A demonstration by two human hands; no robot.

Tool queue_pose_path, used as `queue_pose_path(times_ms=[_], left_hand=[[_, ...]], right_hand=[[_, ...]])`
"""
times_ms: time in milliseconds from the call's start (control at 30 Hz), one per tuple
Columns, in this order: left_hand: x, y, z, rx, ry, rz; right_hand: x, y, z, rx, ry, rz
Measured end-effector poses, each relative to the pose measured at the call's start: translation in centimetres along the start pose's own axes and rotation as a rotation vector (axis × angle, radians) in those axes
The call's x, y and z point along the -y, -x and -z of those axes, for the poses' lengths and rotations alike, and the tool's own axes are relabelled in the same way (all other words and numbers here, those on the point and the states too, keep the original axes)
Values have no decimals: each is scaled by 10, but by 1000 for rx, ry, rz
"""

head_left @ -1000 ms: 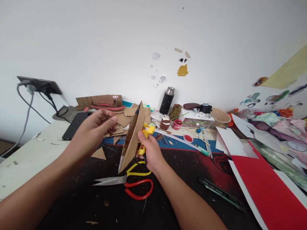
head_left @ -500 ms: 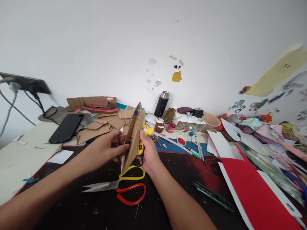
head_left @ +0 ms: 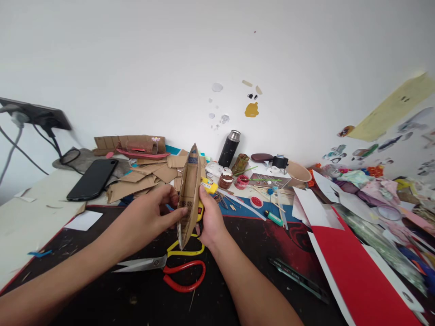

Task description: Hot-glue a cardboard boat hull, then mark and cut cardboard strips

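Note:
A small cardboard boat is held upright over the black mat, its hollow inner side turned toward me. My left hand grips its left wall, with the thumb inside and the other fingers behind. On the right, my right hand is closed round a yellow glue gun, which is partly hidden behind the boat. Scissors with one yellow and one red handle lie just below, blades pointing left.
Cardboard scraps and a black phone lie at the left. Behind are a black flask and paint jars. A cutter and red card lie at the right.
The cardboard boat has turned so that more of its inside faces me, and its top has tipped slightly left. Both hands keep their hold. The view has shifted slightly.

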State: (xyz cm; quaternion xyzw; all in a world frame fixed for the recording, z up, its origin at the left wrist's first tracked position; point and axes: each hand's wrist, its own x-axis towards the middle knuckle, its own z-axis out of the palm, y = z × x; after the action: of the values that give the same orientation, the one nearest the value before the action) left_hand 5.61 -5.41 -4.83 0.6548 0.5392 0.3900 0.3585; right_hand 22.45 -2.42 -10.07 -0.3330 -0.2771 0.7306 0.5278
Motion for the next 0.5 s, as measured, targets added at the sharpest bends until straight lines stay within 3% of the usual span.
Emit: queue_pose_path(times_ms=[200,333,400,500], left_hand=[[-6,-2,6,25,-59,-29],[-15,-7,27,39,-169,-42],[-19,-11,43,-31,-177,-77],[-18,-19,65,-241,-60,-139]], right_hand=[[1,2,-2,-2,32,9],[4,4,-4,4,35,-16],[6,5,-4,28,33,-55],[7,8,-4,77,46,-102]])
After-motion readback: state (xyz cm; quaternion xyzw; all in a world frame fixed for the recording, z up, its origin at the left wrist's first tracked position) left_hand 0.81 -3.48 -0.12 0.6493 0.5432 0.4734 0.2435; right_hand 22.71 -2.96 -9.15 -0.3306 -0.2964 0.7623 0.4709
